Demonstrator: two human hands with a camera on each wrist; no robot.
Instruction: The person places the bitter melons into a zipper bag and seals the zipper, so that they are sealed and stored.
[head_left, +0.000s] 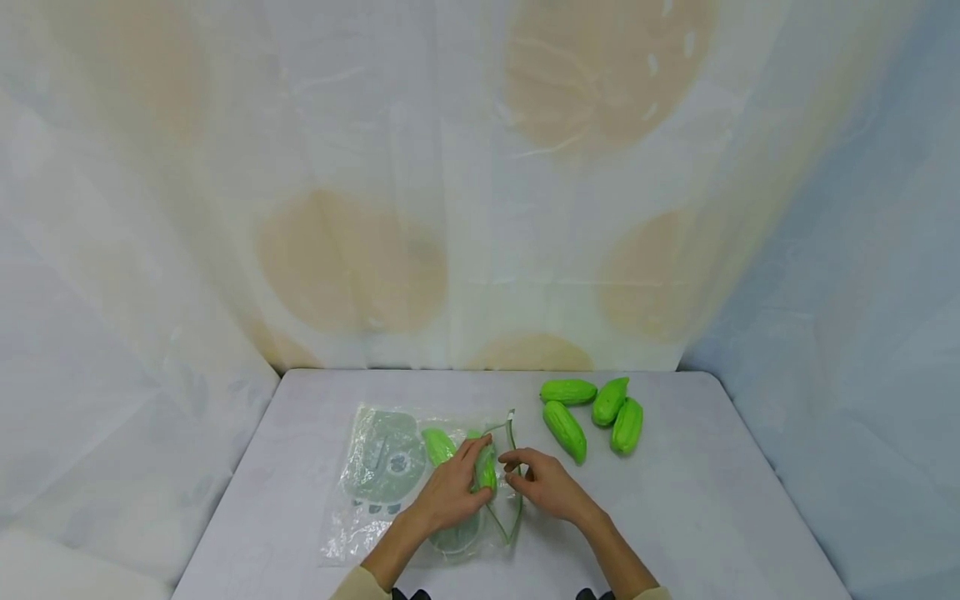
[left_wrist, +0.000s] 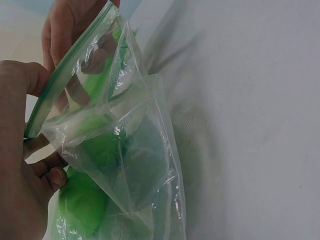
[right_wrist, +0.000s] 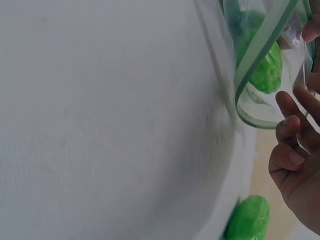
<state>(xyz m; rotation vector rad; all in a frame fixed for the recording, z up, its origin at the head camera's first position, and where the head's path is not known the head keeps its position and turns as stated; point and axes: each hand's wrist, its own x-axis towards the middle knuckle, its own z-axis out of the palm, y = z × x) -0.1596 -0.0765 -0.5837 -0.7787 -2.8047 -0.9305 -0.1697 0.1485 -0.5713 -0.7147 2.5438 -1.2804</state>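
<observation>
A clear zip bag (head_left: pixel 337 533) with a pale green print lies on the table, its green-edged mouth standing apart on the right. Inside are ridged green gourds; one gourd (head_left: pixel 438 446) lies deeper in, while another gourd (head_left: pixel 488 473) is near the mouth. My left hand (head_left: pixel 450 493) holds the bag by the mouth, thumb against the green zip edge (left_wrist: pixel 70 57) and fingers curled beside a gourd (left_wrist: pixel 82 205). At the opening, my right hand (head_left: pixel 551 483) has loosely bent fingers with nothing between them. The bag's plastic partly blurs the gourds.
Several loose gourds lie at the back right of the white table (head_left: pixel 675 517), including one gourd (head_left: pixel 565 432) closest to the right hand. Patterned hanging sheets (head_left: pixel 480 208) enclose the table's back and sides.
</observation>
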